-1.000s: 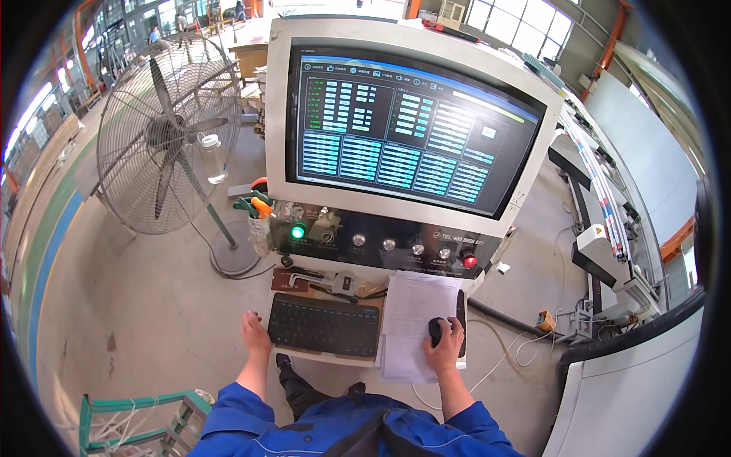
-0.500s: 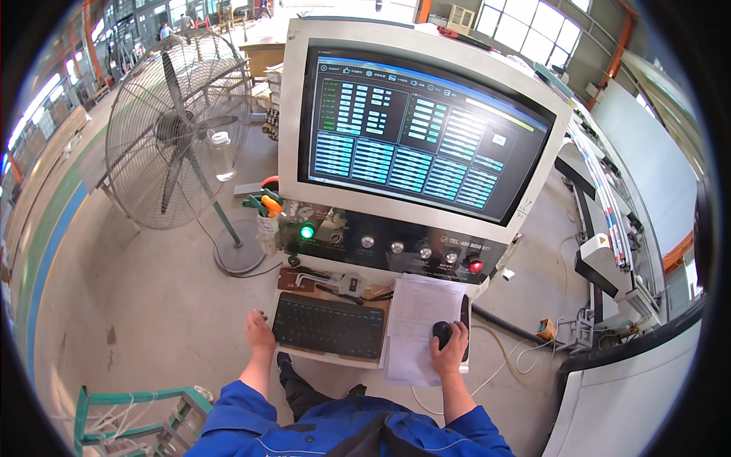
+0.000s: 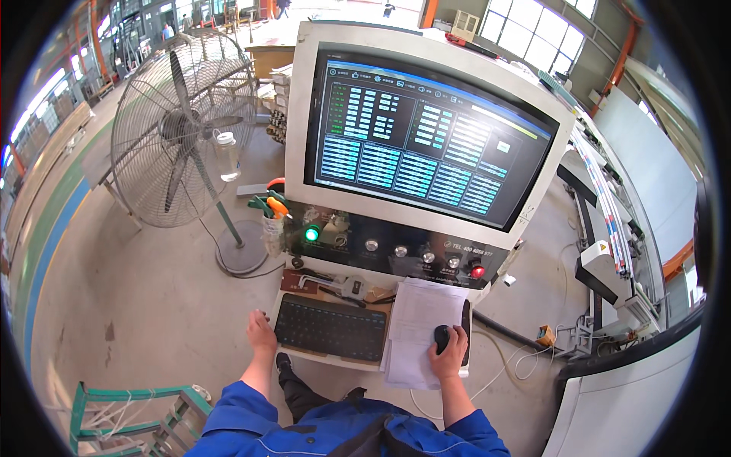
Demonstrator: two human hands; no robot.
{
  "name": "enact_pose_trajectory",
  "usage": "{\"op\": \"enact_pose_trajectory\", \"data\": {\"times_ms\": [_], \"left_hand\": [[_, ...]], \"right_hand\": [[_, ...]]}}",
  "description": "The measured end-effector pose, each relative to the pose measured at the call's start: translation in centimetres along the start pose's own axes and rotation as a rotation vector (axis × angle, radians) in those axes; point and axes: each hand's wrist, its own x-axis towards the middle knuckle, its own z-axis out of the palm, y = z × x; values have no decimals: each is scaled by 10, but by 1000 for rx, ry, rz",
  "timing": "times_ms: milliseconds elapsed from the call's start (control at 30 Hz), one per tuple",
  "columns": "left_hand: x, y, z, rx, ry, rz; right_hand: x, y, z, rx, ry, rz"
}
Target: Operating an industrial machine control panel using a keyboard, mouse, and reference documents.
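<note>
My right hand point(image 3: 451, 350) is closed over a black computer mouse point(image 3: 442, 337), its fingers curved round the mouse's right side. Under the mouse lie white printed sheets point(image 3: 413, 335), which cover the right part of the console's shelf. Left of the papers is a black keyboard point(image 3: 330, 327). Just beside the keyboard's left end is my left hand point(image 3: 261, 333), fingers loosely bent and apart, with nothing seen in them. Above the shelf stands a big monitor point(image 3: 426, 145) in a pale housing, showing a dark screen with rows of light blue fields.
Behind the keyboard lie a caliper point(image 3: 352, 287) and hex keys. The control panel point(image 3: 388, 247) has a lit green button, several knobs and a red button. Left stand a fan point(image 3: 179, 129) and a cup of tools point(image 3: 272, 228); a green frame point(image 3: 133, 395) is lower left. Cables point(image 3: 499, 381) cross the right floor.
The whole view has shifted slightly, so the console and fan sit a little farther right. My right hand stays on the mouse, and my left hand stays beside the keyboard.
</note>
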Motion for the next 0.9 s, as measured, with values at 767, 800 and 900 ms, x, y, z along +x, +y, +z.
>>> {"op": "enact_pose_trajectory", "data": {"times_ms": [767,800,900], "left_hand": [[1,-12,8,9,17,24],[1,-10,7,-44,21,35],[-1,-6,6,-33,30,21]], "right_hand": [[-11,12,-6,36,-39,-13],[-12,12,-5,48,-40,-25],[-13,12,-2,72,-46,-48]]}}
